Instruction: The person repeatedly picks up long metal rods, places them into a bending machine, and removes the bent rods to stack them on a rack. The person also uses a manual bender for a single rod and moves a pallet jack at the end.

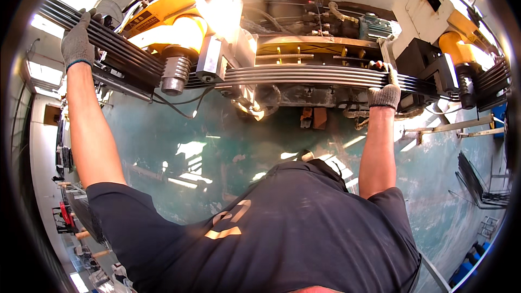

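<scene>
Floor (pixel 244 144), green and sun-patched, beside a machine (pixel 317 42); long bars (pixel 304 75) extend between and beyond left hand (pixel 78 43) and right hand (pixel 385 95) (both gloved), each grasping them.

Green floor (pixel 149 135) — sunlit in patches; thin black rods (pixel 472 182) at right — blue objects (pixel 461 273) lower right (kind unclear).

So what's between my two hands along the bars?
A ribbed cylinder and a metal block hide part of the bars between left hand and right hand in the head view.
</scene>
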`<action>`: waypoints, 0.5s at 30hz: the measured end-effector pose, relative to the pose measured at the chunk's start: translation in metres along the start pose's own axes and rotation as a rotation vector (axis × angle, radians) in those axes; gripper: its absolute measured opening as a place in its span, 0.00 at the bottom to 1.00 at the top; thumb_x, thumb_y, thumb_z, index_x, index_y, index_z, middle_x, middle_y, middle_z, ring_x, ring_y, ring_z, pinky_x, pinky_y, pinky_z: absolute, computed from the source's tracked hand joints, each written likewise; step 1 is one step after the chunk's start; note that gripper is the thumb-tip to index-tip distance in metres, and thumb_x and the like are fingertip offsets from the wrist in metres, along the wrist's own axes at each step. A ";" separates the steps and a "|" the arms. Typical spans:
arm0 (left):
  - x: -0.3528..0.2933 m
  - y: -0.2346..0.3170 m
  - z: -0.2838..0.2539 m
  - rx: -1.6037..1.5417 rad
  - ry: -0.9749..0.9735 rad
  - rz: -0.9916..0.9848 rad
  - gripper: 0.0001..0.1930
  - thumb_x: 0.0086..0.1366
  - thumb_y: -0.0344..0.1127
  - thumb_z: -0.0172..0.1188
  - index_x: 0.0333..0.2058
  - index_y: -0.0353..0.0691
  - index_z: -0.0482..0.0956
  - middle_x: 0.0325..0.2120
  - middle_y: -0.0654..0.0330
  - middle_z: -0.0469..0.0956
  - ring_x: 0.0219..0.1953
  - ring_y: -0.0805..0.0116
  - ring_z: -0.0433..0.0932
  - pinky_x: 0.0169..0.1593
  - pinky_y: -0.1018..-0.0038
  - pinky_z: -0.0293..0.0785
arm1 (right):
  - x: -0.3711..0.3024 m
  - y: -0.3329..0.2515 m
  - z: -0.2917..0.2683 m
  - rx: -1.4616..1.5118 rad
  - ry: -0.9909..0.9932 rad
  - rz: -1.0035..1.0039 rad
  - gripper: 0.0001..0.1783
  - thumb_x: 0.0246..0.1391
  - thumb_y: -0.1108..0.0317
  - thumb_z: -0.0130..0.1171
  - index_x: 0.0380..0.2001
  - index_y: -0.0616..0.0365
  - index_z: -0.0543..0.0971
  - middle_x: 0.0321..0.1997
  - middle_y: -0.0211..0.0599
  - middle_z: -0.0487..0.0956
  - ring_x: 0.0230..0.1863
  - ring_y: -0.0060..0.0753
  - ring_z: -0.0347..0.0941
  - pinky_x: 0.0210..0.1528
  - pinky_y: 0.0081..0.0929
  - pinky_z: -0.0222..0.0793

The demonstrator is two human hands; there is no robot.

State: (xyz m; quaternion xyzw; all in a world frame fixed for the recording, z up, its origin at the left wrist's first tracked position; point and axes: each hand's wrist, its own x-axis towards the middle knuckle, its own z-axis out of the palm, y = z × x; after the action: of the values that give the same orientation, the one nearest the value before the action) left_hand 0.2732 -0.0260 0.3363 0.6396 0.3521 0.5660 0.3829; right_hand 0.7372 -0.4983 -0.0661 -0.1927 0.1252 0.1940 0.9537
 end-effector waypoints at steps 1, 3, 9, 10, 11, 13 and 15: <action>0.001 -0.001 -0.002 0.008 0.005 0.010 0.09 0.74 0.24 0.60 0.51 0.34 0.77 0.42 0.47 0.86 0.39 0.57 0.87 0.45 0.63 0.88 | -0.005 0.000 0.004 -0.020 -0.002 0.002 0.10 0.68 0.68 0.62 0.39 0.66 0.81 0.41 0.45 0.82 0.44 0.43 0.80 0.60 0.50 0.80; -0.002 -0.001 -0.002 0.004 0.022 0.028 0.09 0.75 0.24 0.59 0.52 0.34 0.77 0.41 0.47 0.86 0.39 0.57 0.87 0.45 0.63 0.88 | -0.006 0.003 0.005 0.007 -0.005 0.005 0.10 0.69 0.67 0.62 0.40 0.66 0.81 0.40 0.45 0.82 0.44 0.43 0.80 0.60 0.50 0.80; -0.007 -0.003 0.001 0.078 0.041 0.020 0.12 0.75 0.25 0.57 0.55 0.34 0.81 0.44 0.49 0.87 0.42 0.60 0.87 0.46 0.66 0.84 | -0.015 0.002 0.010 -0.027 0.011 -0.029 0.12 0.73 0.64 0.58 0.40 0.64 0.78 0.38 0.41 0.80 0.42 0.41 0.78 0.58 0.51 0.81; 0.003 -0.010 -0.016 0.543 -0.126 0.188 0.13 0.75 0.29 0.60 0.55 0.33 0.81 0.44 0.52 0.86 0.43 0.63 0.85 0.48 0.69 0.82 | -0.015 0.001 0.010 -0.024 0.022 -0.045 0.12 0.73 0.63 0.57 0.40 0.63 0.78 0.37 0.40 0.79 0.41 0.40 0.78 0.57 0.50 0.81; 0.009 -0.010 -0.039 1.277 -0.149 0.487 0.16 0.75 0.34 0.62 0.55 0.31 0.82 0.45 0.54 0.86 0.45 0.67 0.83 0.50 0.71 0.80 | -0.017 0.003 0.009 0.001 -0.032 -0.043 0.11 0.73 0.63 0.57 0.40 0.61 0.77 0.36 0.39 0.78 0.40 0.39 0.77 0.54 0.49 0.82; 0.019 -0.017 -0.071 1.637 -0.052 0.878 0.19 0.74 0.40 0.64 0.54 0.29 0.83 0.44 0.57 0.85 0.45 0.69 0.82 0.50 0.73 0.78 | -0.015 0.003 0.007 0.000 -0.105 -0.069 0.04 0.69 0.70 0.59 0.38 0.57 0.76 0.33 0.36 0.77 0.37 0.37 0.77 0.51 0.45 0.83; 0.012 -0.019 -0.081 1.211 -0.018 0.693 0.21 0.72 0.44 0.64 0.52 0.30 0.82 0.42 0.56 0.85 0.43 0.66 0.83 0.48 0.71 0.78 | -0.029 0.004 0.008 0.003 -0.111 -0.116 0.07 0.62 0.78 0.61 0.40 0.55 0.76 0.31 0.35 0.77 0.34 0.36 0.78 0.50 0.43 0.83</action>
State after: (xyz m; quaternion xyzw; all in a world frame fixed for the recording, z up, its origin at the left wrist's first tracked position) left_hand 0.1936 0.0007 0.3306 0.8208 0.3779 0.3542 -0.2410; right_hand 0.7112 -0.5004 -0.0512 -0.1872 0.0609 0.1489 0.9690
